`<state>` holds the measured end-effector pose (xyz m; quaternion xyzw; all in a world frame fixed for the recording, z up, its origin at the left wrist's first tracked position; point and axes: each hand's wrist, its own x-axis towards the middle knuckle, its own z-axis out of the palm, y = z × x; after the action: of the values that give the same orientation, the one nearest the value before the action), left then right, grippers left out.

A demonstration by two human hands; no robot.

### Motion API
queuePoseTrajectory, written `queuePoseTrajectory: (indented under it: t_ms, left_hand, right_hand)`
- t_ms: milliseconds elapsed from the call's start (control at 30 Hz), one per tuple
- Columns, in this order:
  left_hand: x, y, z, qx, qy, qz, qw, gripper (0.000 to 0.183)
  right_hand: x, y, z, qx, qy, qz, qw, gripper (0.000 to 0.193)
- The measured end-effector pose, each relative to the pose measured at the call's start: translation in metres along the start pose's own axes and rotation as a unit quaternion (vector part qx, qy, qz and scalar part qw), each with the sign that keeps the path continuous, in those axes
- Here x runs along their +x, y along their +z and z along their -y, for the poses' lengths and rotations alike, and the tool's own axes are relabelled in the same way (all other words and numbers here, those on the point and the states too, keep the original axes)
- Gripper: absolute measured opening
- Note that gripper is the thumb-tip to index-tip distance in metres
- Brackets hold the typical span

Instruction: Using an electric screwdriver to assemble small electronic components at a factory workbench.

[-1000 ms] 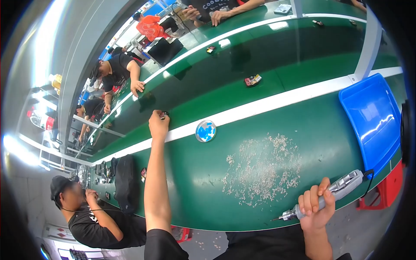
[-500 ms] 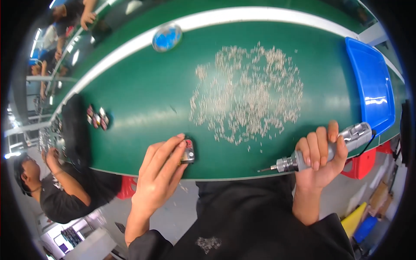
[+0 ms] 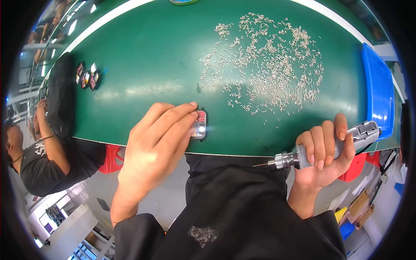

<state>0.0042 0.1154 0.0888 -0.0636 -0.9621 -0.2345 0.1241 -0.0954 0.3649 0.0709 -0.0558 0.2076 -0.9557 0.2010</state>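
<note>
My left hand [image 3: 158, 141] is closed on a small rectangular device [image 3: 200, 130] that lies near the table's front edge. Its casing is dark with a silvery part and a red patterned part; my fingers cover its left side, and my thumb is hidden. A grey electric screwdriver [image 3: 304, 157] rests in my right hand [image 3: 323, 151], fingers wrapped round its body. The thin bit points left, just off the front edge, apart from the device. Many tiny pale, thin pieces, perhaps screws [image 3: 277, 71], lie scattered on the green table [image 3: 143, 56].
On the left are several small dark-and-silver parts [image 3: 88, 77] beside a black padded object [image 3: 61, 95]. A blue tray [image 3: 380, 93] stands at the right end, and a round container [image 3: 183, 1] at the far edge. Another person [image 3: 43, 160] sits at left. Red stools [image 3: 112, 159] stand below.
The whole view has shifted, so the table's things appear higher. My left hand lies flatter over the device. The screwdriver's bit has come back from over the table to just off its front edge.
</note>
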Motion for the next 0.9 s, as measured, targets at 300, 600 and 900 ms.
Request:
queuePoseTrajectory:
  t_ms: [300, 600, 900]
  left_hand:
    - [0.014, 0.022, -0.029, 0.04, 0.042, -0.042, 0.997, 0.03]
    - [0.0, 0.033, -0.014, 0.055, 0.088, -0.001, 0.995, 0.033]
    - [-0.002, 0.039, -0.018, 0.105, 0.117, -0.015, 0.987, 0.012]
  right_hand:
    - [-0.027, 0.008, -0.014, -0.032, 0.113, 0.009, 0.993, 0.014]
    - [-0.046, 0.017, -0.098, -0.122, 0.162, -0.069, 0.977, 0.018]
    - [-0.045, 0.009, -0.097, -0.068, 0.136, -0.035, 0.988, 0.012]
